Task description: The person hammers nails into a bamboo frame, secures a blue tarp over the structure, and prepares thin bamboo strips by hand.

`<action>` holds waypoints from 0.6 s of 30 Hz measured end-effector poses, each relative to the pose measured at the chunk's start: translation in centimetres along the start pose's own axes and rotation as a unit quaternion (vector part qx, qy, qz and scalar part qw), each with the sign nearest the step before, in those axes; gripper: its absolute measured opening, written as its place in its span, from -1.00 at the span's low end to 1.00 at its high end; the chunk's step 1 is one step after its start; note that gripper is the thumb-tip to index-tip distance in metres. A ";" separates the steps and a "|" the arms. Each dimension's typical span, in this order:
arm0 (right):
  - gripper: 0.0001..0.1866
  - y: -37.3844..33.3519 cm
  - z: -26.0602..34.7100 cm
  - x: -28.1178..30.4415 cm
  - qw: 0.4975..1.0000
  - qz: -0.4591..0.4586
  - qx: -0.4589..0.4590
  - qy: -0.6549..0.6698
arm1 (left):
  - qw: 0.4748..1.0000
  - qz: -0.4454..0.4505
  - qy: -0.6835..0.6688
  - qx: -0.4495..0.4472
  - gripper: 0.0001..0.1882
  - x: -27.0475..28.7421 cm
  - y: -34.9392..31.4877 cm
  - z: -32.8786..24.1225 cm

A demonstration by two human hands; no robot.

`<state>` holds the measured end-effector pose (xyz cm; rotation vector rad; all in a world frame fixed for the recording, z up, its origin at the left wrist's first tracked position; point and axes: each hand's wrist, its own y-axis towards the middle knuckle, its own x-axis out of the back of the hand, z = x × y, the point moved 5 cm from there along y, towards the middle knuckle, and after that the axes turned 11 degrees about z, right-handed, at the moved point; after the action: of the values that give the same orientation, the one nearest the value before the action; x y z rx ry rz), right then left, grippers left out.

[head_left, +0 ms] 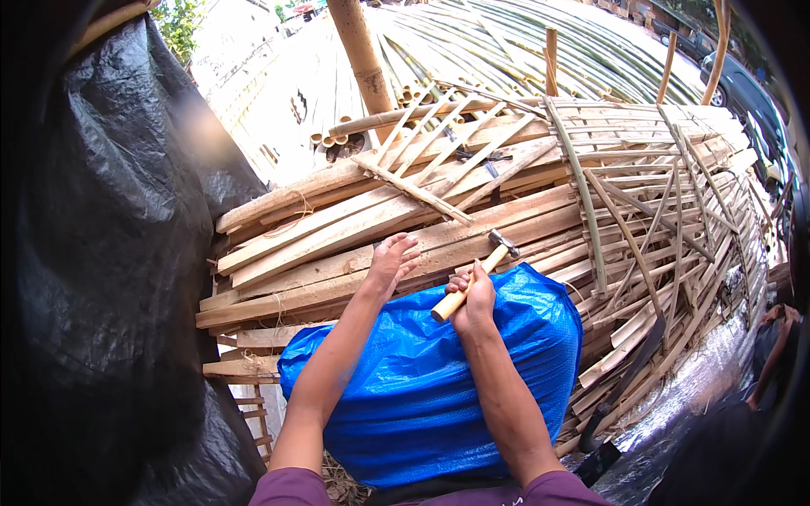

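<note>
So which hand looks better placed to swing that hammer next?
Probably the right hand: it grips the hammer by its wooden handle, metal head pointing away from the body, while the left hand looks empty.

Head camera: the left of two wide fisheyes on the person's head, upright, looking down and outward
Purple sleeves (pixel 291 487): nearest — cut off by the lower edge
Left hand (pixel 392 260) and right hand (pixel 478 302): seen from behind and above, near mid-picture
Wooden planks (pixel 523 215): just beyond, bowed by the lens
Bamboo poles (pixel 498 51): farther off — across the top
</note>
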<state>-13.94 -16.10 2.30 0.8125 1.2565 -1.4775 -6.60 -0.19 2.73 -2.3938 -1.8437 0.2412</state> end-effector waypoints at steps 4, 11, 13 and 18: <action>-0.73 0.0 0.2 -0.2 1.000 0.004 0.006 0.001 | 0.957 -0.046 -0.283 0.034 -0.51 -3.0 7.2 3.7; -0.78 0.2 0.1 0.4 1.000 0.009 -0.015 -0.007 | 0.937 -0.200 -0.281 0.056 -0.71 -5.6 13.4 3.2; -0.79 0.6 0.6 1.1 0.999 0.021 -0.004 -0.027 | 0.937 -0.185 -0.287 0.070 -0.72 -5.7 13.4 3.7; -0.77 0.2 1.1 0.8 1.000 -0.008 -0.014 -0.027 | 0.929 -0.208 -0.295 0.086 -0.75 -5.9 12.4 3.2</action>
<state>-13.89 -17.40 1.79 0.7412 1.2435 -1.4829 3.10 -9.12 -2.33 -1.8678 -2.3839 1.1219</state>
